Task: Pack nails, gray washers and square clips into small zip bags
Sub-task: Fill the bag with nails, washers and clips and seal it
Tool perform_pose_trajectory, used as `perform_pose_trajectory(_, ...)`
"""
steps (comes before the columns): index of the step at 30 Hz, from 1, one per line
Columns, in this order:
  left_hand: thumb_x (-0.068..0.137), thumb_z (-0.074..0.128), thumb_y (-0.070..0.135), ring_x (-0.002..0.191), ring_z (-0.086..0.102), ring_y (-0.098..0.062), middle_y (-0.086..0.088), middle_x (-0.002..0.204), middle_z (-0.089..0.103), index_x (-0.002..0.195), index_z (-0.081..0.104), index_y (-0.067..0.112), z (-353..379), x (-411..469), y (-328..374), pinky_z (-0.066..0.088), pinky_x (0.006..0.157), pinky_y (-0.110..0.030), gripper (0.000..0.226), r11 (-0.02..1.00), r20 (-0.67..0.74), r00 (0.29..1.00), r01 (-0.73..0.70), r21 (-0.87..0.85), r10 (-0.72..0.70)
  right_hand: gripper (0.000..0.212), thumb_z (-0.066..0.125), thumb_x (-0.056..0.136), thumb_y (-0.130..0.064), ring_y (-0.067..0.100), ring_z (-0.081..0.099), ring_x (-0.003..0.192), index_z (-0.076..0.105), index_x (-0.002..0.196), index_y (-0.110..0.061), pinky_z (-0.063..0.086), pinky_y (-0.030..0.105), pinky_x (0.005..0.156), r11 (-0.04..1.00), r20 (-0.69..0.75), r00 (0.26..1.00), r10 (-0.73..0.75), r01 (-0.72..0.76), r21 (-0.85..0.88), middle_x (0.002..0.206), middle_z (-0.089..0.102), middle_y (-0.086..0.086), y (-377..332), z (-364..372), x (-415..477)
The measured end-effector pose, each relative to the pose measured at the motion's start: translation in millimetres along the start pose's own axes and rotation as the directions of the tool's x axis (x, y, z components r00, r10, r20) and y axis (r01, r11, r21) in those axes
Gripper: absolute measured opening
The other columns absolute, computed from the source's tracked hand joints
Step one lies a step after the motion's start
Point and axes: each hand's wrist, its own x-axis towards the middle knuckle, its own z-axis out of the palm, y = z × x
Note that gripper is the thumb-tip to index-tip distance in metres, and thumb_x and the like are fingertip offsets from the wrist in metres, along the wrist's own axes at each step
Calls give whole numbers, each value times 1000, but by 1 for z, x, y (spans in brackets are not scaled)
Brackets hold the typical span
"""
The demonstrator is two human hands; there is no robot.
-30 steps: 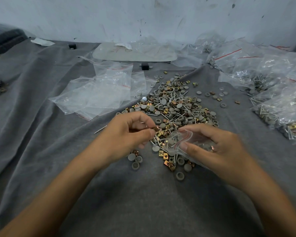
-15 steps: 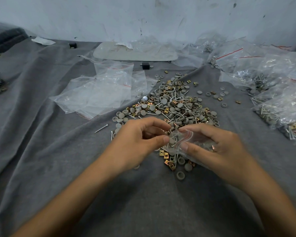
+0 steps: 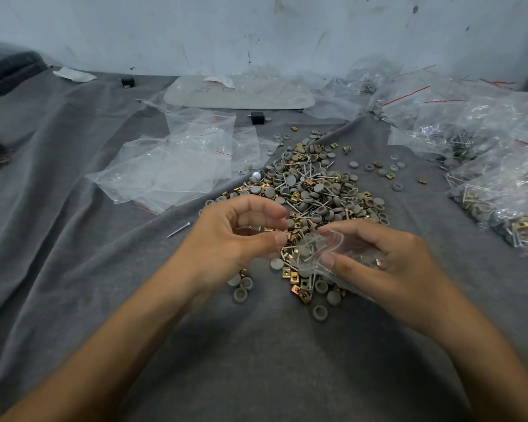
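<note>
A heap of nails, gray washers and brass square clips (image 3: 314, 190) lies on the gray cloth (image 3: 73, 269) in front of me. My right hand (image 3: 387, 269) pinches the mouth of a small zip bag (image 3: 319, 249) with a red seal line, thumb below and fingers above, at the heap's near edge. Several parts show inside the bag. My left hand (image 3: 238, 242) hovers just left of the bag mouth with its fingers curled. A nail and a brass clip seem to sit inside that curl. A loose nail (image 3: 179, 230) lies to its left.
Empty zip bags (image 3: 177, 166) are spread out left of the heap. Filled bags (image 3: 500, 184) are piled at the right. A few gray washers (image 3: 243, 289) lie under my left wrist. A pale flat board (image 3: 238, 92) and small black blocks (image 3: 258, 117) sit near the wall.
My left hand went right to the bag mouth, then drew back a little to the left. My right hand kept the bag in place.
</note>
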Motion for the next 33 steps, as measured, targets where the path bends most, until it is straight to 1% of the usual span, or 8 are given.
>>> perform_pose_trajectory(4, 80, 76, -9, 89, 71, -12, -4, 104, 76, 100, 72, 18, 2, 0, -2, 57, 79, -24, 34, 994, 61, 998, -33, 100, 27, 29, 75, 84, -38, -3, 69, 99, 70, 112, -42, 50, 10, 80, 1000, 4, 1000, 1, -1, -10, 105, 71, -29, 1, 1, 0)
perform_pose_trajectory(8, 86, 71, -10, 85, 70, -10, 0, 98, 76, 100, 72, 19, 14, -1, -4, 55, 74, -21, 32, 982, 92, 995, -56, 180, 40, 31, 78, 86, -31, 0, 70, 101, 71, 116, -38, 53, 17, 83, 1000, 28, 1000, 12, -11, -27, 105, 72, -25, 2, 2, 0)
perform_pose_trajectory(11, 87, 70, -8, 91, 72, -12, -3, 102, 75, 100, 70, 19, 19, -1, -5, 58, 76, -23, 31, 980, 117, 992, -58, 191, 36, 31, 78, 87, -29, 1, 70, 101, 71, 116, -37, 52, 16, 82, 1000, 36, 999, -1, 2, -12, 106, 73, -24, 1, 2, 0)
perform_pose_trajectory(16, 85, 76, -3, 93, 68, -9, 6, 105, 73, 100, 70, 24, 17, 0, -2, 58, 76, -25, 31, 975, 78, 994, -95, 203, 81, 31, 74, 84, -40, -2, 69, 100, 70, 115, -40, 50, 13, 81, 1000, 13, 1000, 9, -8, -23, 105, 72, -27, 0, 1, 0)
perform_pose_trajectory(20, 84, 79, 3, 90, 68, -10, 4, 108, 71, 103, 69, 25, 18, 0, -4, 57, 73, -24, 31, 971, 43, 993, -113, 209, 107, 32, 77, 85, -35, 1, 70, 102, 72, 117, -36, 55, 22, 84, 1000, 23, 999, 24, -23, -20, 107, 73, -23, 0, 2, 0)
perform_pose_trajectory(25, 82, 81, 8, 87, 69, -9, 2, 106, 71, 103, 69, 25, 19, 1, -9, 57, 73, -24, 29, 974, 12, 993, -117, 194, 117, 31, 77, 86, -32, 3, 70, 104, 72, 117, -34, 55, 26, 86, 1000, 34, 999, 24, -24, -4, 109, 73, -21, -2, 2, -1)
perform_pose_trajectory(29, 78, 81, 29, 92, 72, -13, 5, 102, 71, 107, 70, 23, 20, 1, -10, 58, 76, -26, 32, 988, 19, 996, -92, 121, 91, 30, 77, 86, -32, 3, 70, 103, 73, 116, -32, 54, 20, 85, 1000, 36, 999, 24, -25, 12, 107, 74, -21, -3, 2, -1)
perform_pose_trajectory(33, 85, 71, 27, 97, 72, -19, -4, 106, 70, 109, 68, 16, 20, 1, -9, 59, 78, -30, 28, 996, 56, 995, -82, -31, 84, 34, 74, 81, -42, -2, 69, 100, 73, 114, -33, 49, 11, 82, 999, -3, 999, 34, -34, 22, 105, 73, -25, -5, 0, 0)
